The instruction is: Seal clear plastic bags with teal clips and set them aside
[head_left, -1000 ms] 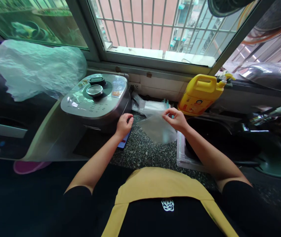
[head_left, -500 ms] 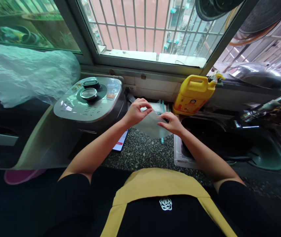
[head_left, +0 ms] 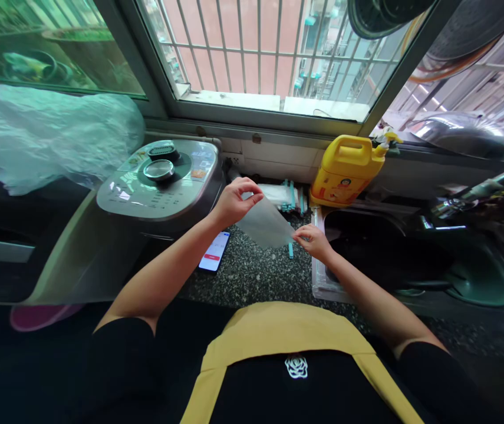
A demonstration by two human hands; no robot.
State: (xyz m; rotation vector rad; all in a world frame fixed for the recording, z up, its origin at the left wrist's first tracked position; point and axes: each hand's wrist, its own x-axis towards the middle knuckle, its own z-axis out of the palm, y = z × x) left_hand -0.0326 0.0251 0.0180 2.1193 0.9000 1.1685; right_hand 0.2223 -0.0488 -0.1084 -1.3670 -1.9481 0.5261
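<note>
A small clear plastic bag (head_left: 266, 224) is stretched between both hands above the speckled countertop (head_left: 252, 272). My left hand (head_left: 235, 201) pinches its upper left corner, close to the grey rice cooker (head_left: 160, 178). My right hand (head_left: 315, 240) pinches the bag's lower right corner, next to the sink's rim. A stack of more clear bags with teal strips (head_left: 285, 196) lies behind the held bag, against the wall. A phone with a lit screen (head_left: 214, 259) lies on the counter under my left forearm.
A yellow jug (head_left: 345, 169) stands at the back by the window. The dark sink (head_left: 384, 253) with a tap (head_left: 468, 197) is at the right. A large crumpled plastic bag (head_left: 52, 136) sits at the left. Barred windows run along the back.
My left hand came up from the phone and took the bag's left corner. My right hand has drawn down and toward me, stretching the bag out. The bag stack behind is now uncovered.
</note>
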